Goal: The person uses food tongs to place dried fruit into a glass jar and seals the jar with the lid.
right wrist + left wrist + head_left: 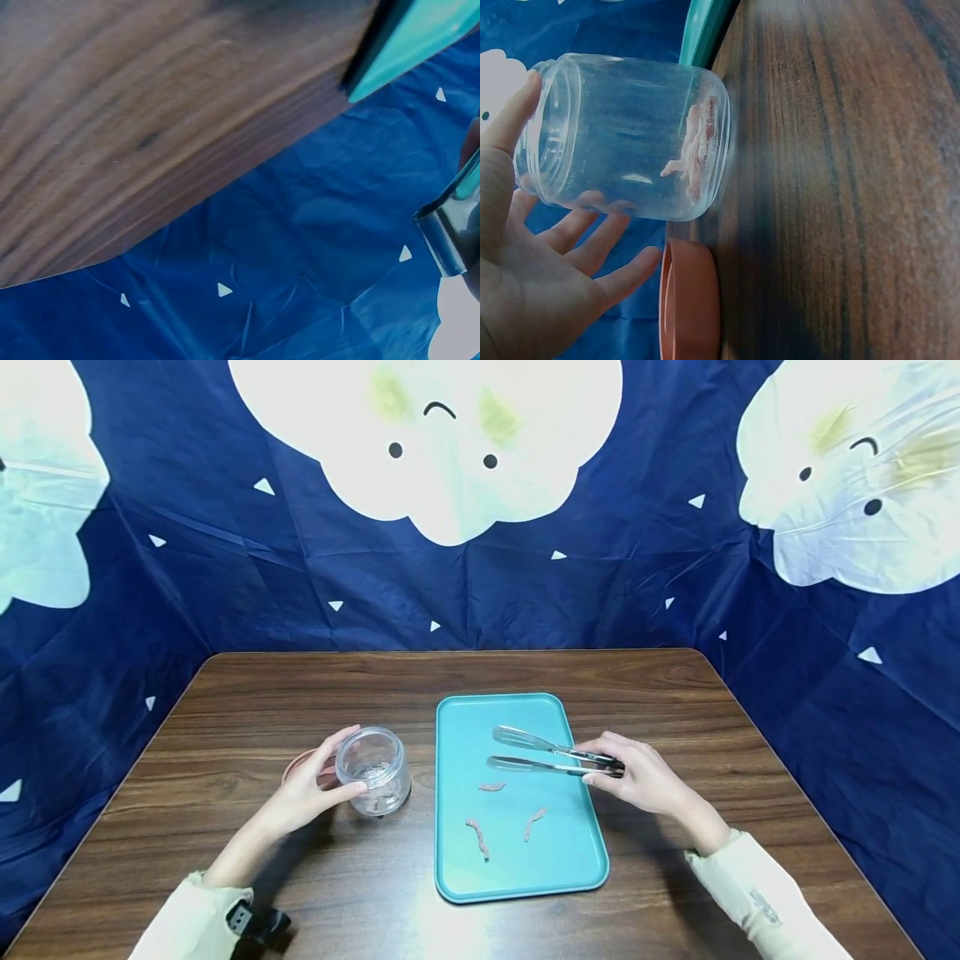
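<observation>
A clear plastic jar (386,789) stands upright on the table, its mouth uncovered. My left hand (300,793) holds it near the rim, thumb on one side and fingers on the other. Inside, pink worm-like strips (695,150) lie at the bottom. My right hand (641,772) grips metal tongs (555,748) at their black handle end, and the tongs' two arms are spread over a turquoise tray (517,878). Nothing sits between their tips. Three thin pink strips (477,839) lie apart on the tray. Only the tongs' bent end shows in the right wrist view.
A reddish-orange round lid or shallow dish (691,300) lies on the table left of the jar, partly hidden by the left hand in the head view. The wooden table (300,693) ends at a blue curtain (247,585) with white clouds.
</observation>
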`<state>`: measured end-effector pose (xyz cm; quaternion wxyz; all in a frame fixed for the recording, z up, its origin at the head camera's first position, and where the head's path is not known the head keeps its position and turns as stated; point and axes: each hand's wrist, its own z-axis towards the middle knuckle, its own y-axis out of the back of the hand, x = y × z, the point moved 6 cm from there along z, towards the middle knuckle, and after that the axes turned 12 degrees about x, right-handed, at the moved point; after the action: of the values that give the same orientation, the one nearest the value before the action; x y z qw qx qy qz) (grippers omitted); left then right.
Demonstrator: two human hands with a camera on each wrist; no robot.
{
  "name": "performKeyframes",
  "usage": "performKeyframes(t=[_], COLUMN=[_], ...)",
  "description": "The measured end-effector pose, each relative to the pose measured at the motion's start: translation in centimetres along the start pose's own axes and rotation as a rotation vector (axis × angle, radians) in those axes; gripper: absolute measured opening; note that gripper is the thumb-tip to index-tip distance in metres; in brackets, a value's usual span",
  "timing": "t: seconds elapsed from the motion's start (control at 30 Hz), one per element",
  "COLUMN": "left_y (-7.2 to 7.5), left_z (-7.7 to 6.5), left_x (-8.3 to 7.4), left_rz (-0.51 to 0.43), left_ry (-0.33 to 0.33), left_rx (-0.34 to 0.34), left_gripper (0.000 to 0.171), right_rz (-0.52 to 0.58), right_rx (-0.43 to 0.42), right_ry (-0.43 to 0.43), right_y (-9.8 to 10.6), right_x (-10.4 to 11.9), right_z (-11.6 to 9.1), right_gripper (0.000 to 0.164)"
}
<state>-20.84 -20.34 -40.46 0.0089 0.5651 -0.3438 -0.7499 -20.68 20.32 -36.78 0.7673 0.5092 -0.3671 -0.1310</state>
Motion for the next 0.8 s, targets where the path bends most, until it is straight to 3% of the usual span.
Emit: performKeyframes(t=[0.4,0.8], left_y=[0.0,0.0], left_z=[-0.1,-0.1], left_x=[-0.1,-0.3], left_rz=[-0.010,-0.019], left_ry=[-0.025,-0.040], left_rx=[0.000,0.001], left_gripper=[0.075,0.074], right_rz=[0.011,0.038], right_rx=[0.131,0.141], right_ry=[-0.036,-0.030], right_y=[-2.5,-3.3], right_x=[-0.4,-0.6], right_z=[-1.0,-1.2], right_gripper=[0.026,0.022])
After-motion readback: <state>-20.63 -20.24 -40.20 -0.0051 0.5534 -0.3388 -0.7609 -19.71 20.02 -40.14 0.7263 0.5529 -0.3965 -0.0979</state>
